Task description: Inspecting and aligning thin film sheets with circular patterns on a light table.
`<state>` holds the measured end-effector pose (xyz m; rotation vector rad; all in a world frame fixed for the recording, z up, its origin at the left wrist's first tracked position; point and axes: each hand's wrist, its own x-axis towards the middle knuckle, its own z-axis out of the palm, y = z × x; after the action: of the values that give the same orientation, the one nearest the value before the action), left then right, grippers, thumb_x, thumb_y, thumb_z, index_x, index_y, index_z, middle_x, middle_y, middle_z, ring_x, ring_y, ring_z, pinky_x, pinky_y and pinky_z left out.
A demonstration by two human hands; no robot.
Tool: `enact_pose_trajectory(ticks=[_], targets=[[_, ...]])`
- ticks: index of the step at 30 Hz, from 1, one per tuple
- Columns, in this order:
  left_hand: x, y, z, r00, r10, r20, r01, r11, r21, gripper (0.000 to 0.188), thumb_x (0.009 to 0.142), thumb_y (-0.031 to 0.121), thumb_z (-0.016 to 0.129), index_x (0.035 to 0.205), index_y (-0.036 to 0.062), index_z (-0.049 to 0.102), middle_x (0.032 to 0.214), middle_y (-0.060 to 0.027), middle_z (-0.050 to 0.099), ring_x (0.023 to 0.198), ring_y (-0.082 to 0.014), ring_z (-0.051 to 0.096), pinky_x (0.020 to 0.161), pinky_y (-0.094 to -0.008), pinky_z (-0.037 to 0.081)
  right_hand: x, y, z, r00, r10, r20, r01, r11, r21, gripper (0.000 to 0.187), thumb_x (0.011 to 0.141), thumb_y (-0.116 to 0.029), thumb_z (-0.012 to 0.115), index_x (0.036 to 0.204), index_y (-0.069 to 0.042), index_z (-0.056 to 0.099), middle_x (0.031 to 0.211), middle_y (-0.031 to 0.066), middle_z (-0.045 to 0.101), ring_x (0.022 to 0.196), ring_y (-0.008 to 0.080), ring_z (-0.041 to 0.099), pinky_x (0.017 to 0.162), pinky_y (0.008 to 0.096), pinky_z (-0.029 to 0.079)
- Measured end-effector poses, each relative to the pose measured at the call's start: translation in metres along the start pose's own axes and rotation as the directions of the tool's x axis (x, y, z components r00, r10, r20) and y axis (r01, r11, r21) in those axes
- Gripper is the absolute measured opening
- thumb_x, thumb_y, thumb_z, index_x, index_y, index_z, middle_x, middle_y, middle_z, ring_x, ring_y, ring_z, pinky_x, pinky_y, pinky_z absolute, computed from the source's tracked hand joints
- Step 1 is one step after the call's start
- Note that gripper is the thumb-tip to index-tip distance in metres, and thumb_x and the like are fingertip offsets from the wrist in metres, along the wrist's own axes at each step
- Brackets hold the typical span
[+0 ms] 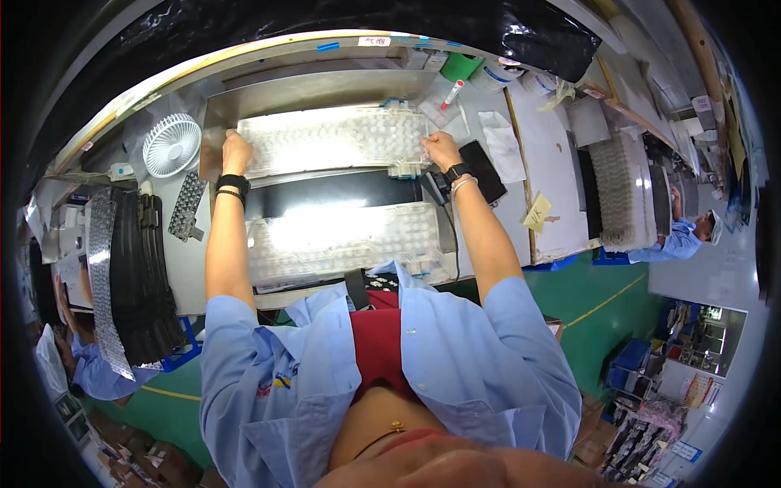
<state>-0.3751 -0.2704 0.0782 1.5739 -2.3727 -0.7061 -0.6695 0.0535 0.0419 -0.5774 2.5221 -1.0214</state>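
We saw both hands closed, one at each end of a clear sheet (333, 140) w/ rows of round bumps. The L hand (237, 152) had its fingers curled in on the left end; the R hand (442, 150) pinched the right end betw. thumb & fingers, w/ a bit of film showing at the tips. The sheet spanned the gap betw. the hands, in front of a metal wall (317, 85); we couldn't tell if its underside touched anything. Nearer the body than the hands, a second bumpy sheet (346, 244) lay on the worktop (183, 268), w/ a black strip (325, 195) betw. the two.

Left of the L hand: white fan (172, 145), & below that a dark perforated piece (188, 205). Just right of the R hand: black flat device (484, 167), then white paper (503, 146). Beyond the R hand, a red-and-white marker (452, 94).

As for writing: a small white label (374, 41) w/ red characters sat on the shelf edge (277, 50), beyond & betw. the hands, w/ blue tape (328, 46) nearby. A yellow note (538, 211), handwritten in dark ink, lay right of & nearer than the R hand.
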Motion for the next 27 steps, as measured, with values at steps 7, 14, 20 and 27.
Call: enact_pose_trajectory(ticks=[7,14,20,27], targets=[[-0.006,0.002,0.001,0.997,-0.012,-0.076,0.01,1.0,-0.022,0.034,0.076,0.006,0.052,0.106,-0.0044,0.04,0.095,-0.0323,0.055,0.093,-0.0419,0.054,0.08,-0.0448,0.043,0.004,-0.002,-0.001,1.0,-0.025,-0.019,0.025,1.0,0.002,0.027,0.072,-0.025,0.065,0.077,0.001,0.06,0.076,0.015,0.062,0.071,0.0245,0.059,0.065,0.0344,0.045],[-0.02,0.017,0.007,0.966,0.208,-0.15,-0.121,0.884,0.451,0.038,0.082,0.021,0.051,0.114,0.0036,0.042,0.097,-0.0219,0.055,0.1,-0.0368,0.05,0.079,-0.0444,0.044,-0.005,-0.012,0.006,0.994,0.023,-0.104,-0.01,0.993,0.121,0.055,0.076,-0.031,0.06,0.116,0.003,0.043,0.103,0.0234,0.056,0.097,0.0339,0.054,0.083,0.0359,0.041],[0.0,-0.013,0.023,0.99,-0.14,-0.023,0.141,0.988,0.057,0.069,0.076,0.039,0.061,0.127,0.0024,0.032,0.111,-0.0281,0.049,0.107,-0.0396,0.046,0.089,-0.0438,0.039,0.0,-0.008,0.028,0.998,-0.065,0.017,0.062,0.991,0.122,0.063,0.079,-0.03,0.057,0.127,0.004,0.033,0.12,0.0282,0.044,0.114,0.0355,0.043,0.094,0.0366,0.034],[-0.022,-0.019,-0.029,0.98,0.2,-0.008,-0.2,0.98,0.009,0.063,0.081,0.038,0.054,0.124,-0.0046,0.037,0.11,-0.0304,0.05,0.106,-0.0387,0.049,0.089,-0.0397,0.039,-0.028,-0.003,-0.012,0.994,-0.087,-0.061,0.098,0.975,0.2,0.057,0.081,-0.027,0.057,0.125,0.003,0.037,0.121,0.0251,0.045,0.113,0.0334,0.044,0.094,0.0358,0.035]])
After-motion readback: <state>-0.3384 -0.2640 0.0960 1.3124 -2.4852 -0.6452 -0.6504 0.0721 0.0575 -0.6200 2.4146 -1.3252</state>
